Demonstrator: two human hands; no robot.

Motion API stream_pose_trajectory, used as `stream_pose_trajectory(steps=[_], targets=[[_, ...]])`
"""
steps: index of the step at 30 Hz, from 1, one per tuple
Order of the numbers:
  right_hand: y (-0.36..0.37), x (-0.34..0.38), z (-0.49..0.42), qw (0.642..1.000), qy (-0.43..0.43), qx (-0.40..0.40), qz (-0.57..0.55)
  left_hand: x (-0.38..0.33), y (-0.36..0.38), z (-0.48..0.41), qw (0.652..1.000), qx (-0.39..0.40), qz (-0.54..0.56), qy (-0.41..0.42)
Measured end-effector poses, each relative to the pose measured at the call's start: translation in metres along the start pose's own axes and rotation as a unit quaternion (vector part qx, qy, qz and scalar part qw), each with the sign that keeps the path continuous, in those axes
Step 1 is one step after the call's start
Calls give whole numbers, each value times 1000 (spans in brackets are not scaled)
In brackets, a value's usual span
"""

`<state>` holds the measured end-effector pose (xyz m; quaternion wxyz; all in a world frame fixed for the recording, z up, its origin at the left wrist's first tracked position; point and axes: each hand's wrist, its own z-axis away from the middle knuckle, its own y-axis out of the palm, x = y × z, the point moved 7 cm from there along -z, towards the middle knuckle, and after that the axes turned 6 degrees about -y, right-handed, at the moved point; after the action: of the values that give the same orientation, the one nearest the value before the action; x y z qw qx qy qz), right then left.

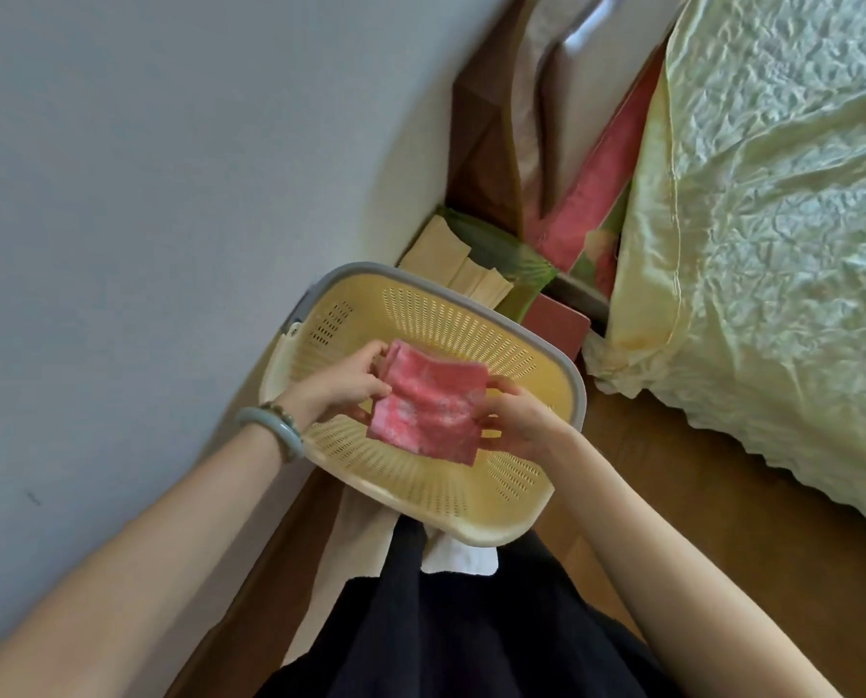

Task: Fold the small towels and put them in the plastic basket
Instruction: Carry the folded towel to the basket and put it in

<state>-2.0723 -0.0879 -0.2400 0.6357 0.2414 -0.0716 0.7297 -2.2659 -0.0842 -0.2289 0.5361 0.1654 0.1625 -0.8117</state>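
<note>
Folded pink cloth towel (428, 405) held over a pale yellow perforated plastic basket (471, 526), centre frame.
The left hand (342, 385) and right hand (516, 420) pinch its opposite edges with curled fingers. Soft, light and floppy, it is likely best gripped at both folded edges so the layers keep together. A bed with a crinkled pale green cover (773, 219) fills the right of the frame.

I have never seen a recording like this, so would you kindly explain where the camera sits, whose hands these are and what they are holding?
There is no machine here: a single camera worn on a person's head looks down at their two bare hands. The left hand, with a bracelet at its wrist, and the right hand each hold one side of a folded pink towel over a yellow perforated plastic basket. I see no other towel inside it. A bed with a pale crinkled cover lies to the right.
</note>
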Motion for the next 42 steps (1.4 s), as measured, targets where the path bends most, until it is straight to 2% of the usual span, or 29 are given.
stream_pose_trajectory(steps=[6, 9, 13, 19, 25, 30, 35, 40, 42], targets=[[-7, -42, -44, 996, 48, -72, 35, 30, 20, -60, 994, 51, -75, -68], [-8, -66, -64, 991, 59, -118, 36, 42, 24, -82, 988, 50, -121, -81], [-13, -84, -97, 983, 23, -173, 60, 52, 25, -113, 984, 40, -167, -46], [-27, -88, -128, 956, -25, -258, 137, 59, 33, -158, 985, 23, -170, -10], [-28, -96, -167, 948, -31, -281, 149, 88, 21, -221, 979, -13, -202, 18], [-19, -82, -180, 929, -84, -293, 212, 88, 15, -234, 974, -39, -223, 26], [-20, -89, -191, 928, -75, -309, 196, 95, 15, -248, 964, -63, -256, 30], [-25, -95, -193, 927, -31, -317, 198, 99, 9, -239, 980, -96, -171, -42], [-33, -97, -191, 920, -4, -327, 214, 100, 3, -235, 978, -141, -144, -55]])
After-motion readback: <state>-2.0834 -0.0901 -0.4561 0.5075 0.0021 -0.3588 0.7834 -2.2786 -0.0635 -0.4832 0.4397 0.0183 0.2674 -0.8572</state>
